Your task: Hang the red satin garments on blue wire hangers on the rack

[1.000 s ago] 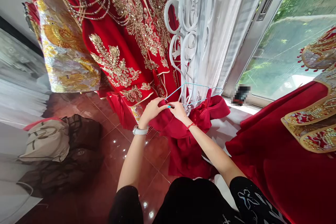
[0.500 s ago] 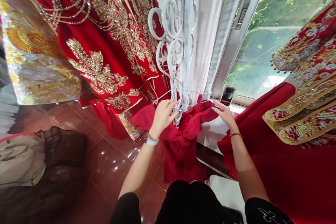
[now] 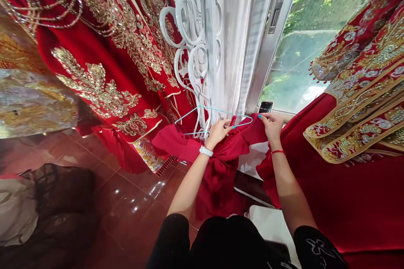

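Observation:
A plain red dress (image 3: 221,168) with a big bow hangs from a thin turquoise wire hanger (image 3: 208,111) hooked on a white scrollwork stand (image 3: 192,50). My left hand (image 3: 219,131) is closed on the dress's strap at the hanger's middle. Further right, my right hand (image 3: 272,127) pinches the red fabric at the hanger's right end. A small dark phone (image 3: 265,107) stands on the window sill just above that hand.
A red gown with gold embroidery (image 3: 104,63) hangs at the left. Another embroidered red garment (image 3: 356,105) fills the right. White curtain (image 3: 233,38) and window (image 3: 299,50) stand behind. Bags (image 3: 38,210) lie on the red tiled floor (image 3: 132,201).
My hands were together at the dress's left shoulder; now the left has shifted right to the middle strap and the right has moved to the hanger's right end. The view has swung right.

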Tool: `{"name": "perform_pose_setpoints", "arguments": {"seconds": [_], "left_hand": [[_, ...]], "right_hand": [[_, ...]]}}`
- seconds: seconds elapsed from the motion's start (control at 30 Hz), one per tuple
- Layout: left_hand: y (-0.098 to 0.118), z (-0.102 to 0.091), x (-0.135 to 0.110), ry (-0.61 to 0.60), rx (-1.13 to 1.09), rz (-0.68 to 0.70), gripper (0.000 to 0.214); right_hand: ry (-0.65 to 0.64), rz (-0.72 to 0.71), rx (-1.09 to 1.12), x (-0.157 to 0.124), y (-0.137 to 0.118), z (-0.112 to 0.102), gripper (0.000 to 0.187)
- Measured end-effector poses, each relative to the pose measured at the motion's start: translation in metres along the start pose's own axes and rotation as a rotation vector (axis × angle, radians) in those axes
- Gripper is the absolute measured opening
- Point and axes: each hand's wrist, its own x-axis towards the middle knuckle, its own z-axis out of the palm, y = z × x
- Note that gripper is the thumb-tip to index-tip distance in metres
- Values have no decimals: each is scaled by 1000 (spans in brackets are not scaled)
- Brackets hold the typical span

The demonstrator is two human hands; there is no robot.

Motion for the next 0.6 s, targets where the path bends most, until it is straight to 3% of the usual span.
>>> {"name": "perform_pose_setpoints", "arguments": {"seconds": [0.13,0.27,0.33,0.43,0.6], "left_hand": [[4,2,2,19,-28,2,40],[8,4,3,18,-63,33,37],[11,4,3,31,-51,23,35],[16,5,4,32,-23,-8,32],[19,4,5,40,-16,-73,36]], "right_hand": [[-108,-98,-1,12,-25,14,24],[-140,-74,-5,27,-26,15,26],[-214,-72,18,31,-28,17,24],[-327,-137,35,26,-41,28,20],[-325,-227,-37,6,-61,51,21]]}}
